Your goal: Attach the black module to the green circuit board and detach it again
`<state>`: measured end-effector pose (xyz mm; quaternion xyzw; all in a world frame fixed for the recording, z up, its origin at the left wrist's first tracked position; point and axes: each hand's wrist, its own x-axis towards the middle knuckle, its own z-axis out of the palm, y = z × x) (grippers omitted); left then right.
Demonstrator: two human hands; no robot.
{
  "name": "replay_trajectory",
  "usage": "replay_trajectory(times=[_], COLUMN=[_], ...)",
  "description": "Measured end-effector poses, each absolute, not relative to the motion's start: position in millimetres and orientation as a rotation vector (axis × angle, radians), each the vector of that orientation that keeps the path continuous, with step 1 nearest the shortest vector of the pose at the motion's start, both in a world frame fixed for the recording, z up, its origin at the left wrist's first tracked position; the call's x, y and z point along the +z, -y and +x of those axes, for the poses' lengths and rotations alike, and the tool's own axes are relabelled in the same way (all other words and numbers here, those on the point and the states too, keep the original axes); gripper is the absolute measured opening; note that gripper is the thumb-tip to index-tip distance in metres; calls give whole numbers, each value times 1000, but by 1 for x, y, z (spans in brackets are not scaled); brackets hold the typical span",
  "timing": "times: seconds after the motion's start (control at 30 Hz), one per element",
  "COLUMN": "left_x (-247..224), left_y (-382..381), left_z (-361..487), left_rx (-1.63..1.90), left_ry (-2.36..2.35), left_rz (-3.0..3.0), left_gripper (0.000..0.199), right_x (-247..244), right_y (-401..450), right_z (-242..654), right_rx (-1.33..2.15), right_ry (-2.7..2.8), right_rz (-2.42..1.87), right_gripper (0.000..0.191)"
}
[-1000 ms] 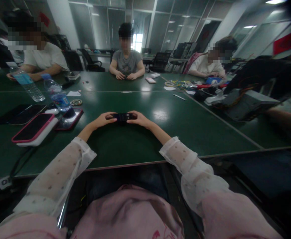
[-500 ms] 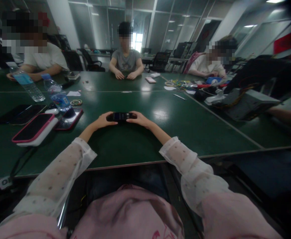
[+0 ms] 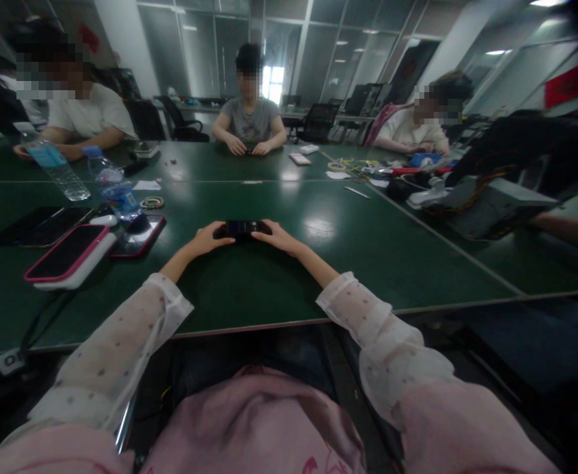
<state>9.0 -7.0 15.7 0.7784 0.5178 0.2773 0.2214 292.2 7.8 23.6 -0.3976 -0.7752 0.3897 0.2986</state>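
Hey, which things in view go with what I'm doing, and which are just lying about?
With the job:
dark phone-like device, held at its ends by your left hand and right hand

Apparently just lying about:
pink-rimmed device
red-cased phone
white-capped bottle
blue-capped bottle
grey metal box

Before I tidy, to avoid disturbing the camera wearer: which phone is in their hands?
The black phone, between left hand and right hand; the pink-edged phones at left aren't held.
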Motion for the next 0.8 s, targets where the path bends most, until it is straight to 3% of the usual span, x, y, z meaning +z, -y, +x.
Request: replay_trajectory(times=[0.5,0.8], left_x=[18,14], left_y=[7,5], left_z=[11,10], left_rx=[723,733], left_ry=[-1464,-1464], left_rz=[2207,2245], left_gripper=[63,63], right_x=[9,15], right_y=[-16,-12], right_z=[288,285], right_rx=[925,825], right_ry=[2044,2048], right_rz=[-1005,-1136], right_gripper=[63,55])
